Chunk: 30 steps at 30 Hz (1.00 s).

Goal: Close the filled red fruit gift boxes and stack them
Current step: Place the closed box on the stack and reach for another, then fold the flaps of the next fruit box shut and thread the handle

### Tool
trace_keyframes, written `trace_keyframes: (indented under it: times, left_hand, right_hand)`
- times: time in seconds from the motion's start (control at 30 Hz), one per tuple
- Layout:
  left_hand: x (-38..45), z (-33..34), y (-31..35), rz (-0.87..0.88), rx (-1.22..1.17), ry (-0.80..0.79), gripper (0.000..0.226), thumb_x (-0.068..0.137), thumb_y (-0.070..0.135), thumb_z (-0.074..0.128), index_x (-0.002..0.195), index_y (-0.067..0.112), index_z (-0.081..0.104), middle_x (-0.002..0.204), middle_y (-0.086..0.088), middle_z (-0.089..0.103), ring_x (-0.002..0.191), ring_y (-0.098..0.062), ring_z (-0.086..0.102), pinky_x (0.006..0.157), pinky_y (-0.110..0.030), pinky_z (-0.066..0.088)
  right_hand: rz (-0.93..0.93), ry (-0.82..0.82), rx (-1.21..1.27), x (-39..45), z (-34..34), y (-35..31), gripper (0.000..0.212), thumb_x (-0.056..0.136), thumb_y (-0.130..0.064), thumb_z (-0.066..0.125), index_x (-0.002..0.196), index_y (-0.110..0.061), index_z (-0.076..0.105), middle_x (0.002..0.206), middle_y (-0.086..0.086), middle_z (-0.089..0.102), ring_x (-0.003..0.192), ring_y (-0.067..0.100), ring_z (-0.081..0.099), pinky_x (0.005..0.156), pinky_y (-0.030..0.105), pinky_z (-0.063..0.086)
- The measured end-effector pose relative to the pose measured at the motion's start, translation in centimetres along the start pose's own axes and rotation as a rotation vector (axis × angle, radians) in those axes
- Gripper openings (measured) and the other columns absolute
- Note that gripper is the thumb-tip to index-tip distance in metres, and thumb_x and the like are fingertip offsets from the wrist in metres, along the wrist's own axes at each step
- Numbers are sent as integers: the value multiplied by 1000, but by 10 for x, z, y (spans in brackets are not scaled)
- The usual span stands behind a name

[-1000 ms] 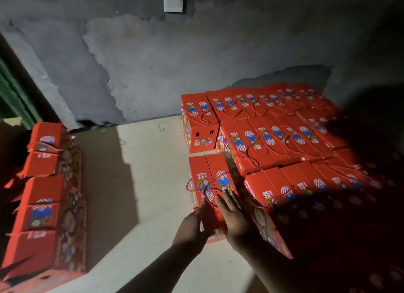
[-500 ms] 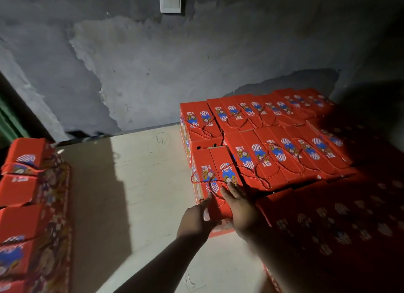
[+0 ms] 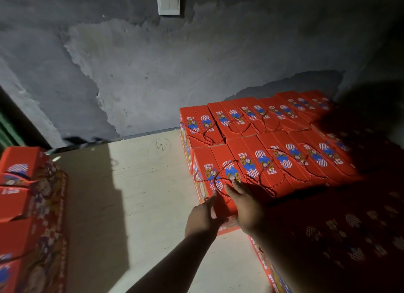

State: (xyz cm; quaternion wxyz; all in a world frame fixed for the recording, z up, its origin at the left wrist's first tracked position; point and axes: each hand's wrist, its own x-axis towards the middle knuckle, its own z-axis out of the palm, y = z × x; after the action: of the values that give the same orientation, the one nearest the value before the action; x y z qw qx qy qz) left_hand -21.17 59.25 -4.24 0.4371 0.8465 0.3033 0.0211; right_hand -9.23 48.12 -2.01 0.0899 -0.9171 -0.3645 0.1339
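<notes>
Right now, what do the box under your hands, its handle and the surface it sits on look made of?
Red box: printed cardboard, slight sheen, creased fold lines. Rope handle: twisted red cord, probably synthetic. Pale board: looks like unfinished plywood, matt, pencil-marked; hard to be sure in this light.

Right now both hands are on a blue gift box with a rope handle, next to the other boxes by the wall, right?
Not quite: the gift box is red, not blue. The head view shows the left hand and right hand on it, with its rope handle, beside the other boxes by the wall.
</notes>
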Motion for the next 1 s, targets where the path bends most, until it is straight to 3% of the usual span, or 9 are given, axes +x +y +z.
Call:
trace_keyframes:
  times: [0.23,0.3,0.37,0.47,0.57,0.67,0.77,0.87,1.0]
  left_hand:
    - [-7,-1,8,27,118,-147,83,106,33,58,168,34,4,167,-3,36,148,-28,43,117,-44,44]
    - [-11,-5,10,46,126,-173,72,109,29,49,168,34,7,171,-4,27,149,-32,41,116,-48,46]
    - [-18,-14,14,84,95,-123,65,109,26,46,167,34,17,167,-2,35,146,-31,44,114,-47,48]
    - [-38,-39,15,114,45,-45,60,96,30,44,157,31,43,143,-5,61,126,-28,60,100,-35,53]
    - [-65,-68,-3,112,31,-7,56,86,26,38,138,28,58,122,-1,69,106,-23,64,86,-32,53]
    - [-106,-95,-33,100,13,23,42,83,18,35,112,35,60,101,13,63,88,-9,57,70,-15,41]
    - [-153,-121,-66,60,13,58,35,82,16,35,94,45,51,91,20,58,86,1,57,66,-12,39]
    - [-202,-142,-103,9,56,102,41,85,12,41,111,37,61,105,20,62,94,-2,62,77,-19,49]
    - [-257,-169,-153,-105,313,307,41,95,18,52,130,34,65,127,17,63,116,-10,61,93,-30,54]
  right_hand:
    - [71,-144,-145,4,-13,-13,113,87,-20,83,168,-31,4,175,-2,-10,161,29,-10,132,48,11]
    - [105,-183,-222,6,-22,-25,112,89,-19,82,168,-30,4,175,5,-13,160,34,-14,131,51,6]
    - [122,-164,-270,3,-26,-44,107,93,-23,78,168,-28,2,174,11,-15,159,39,-16,131,53,4]
    - [62,-93,-287,-11,-19,-84,83,105,-23,56,168,-18,2,174,19,-8,159,45,-9,130,52,4]
    - [-47,-53,-223,-31,-10,-121,75,104,-15,50,167,-15,9,174,17,0,161,38,4,130,44,13]
    - [-183,-63,-144,-58,5,-157,77,100,-14,56,166,-15,17,174,13,8,161,32,8,130,39,16]
    - [-291,-59,-45,-90,28,-199,70,100,-18,56,163,-18,26,173,10,17,160,28,14,129,35,16]
    - [-348,-120,64,-124,57,-236,65,102,-21,53,162,-23,28,172,7,20,161,24,13,129,33,16]
    - [-393,-204,157,-168,96,-272,64,102,-30,57,161,-25,32,168,2,31,159,19,20,129,31,18]
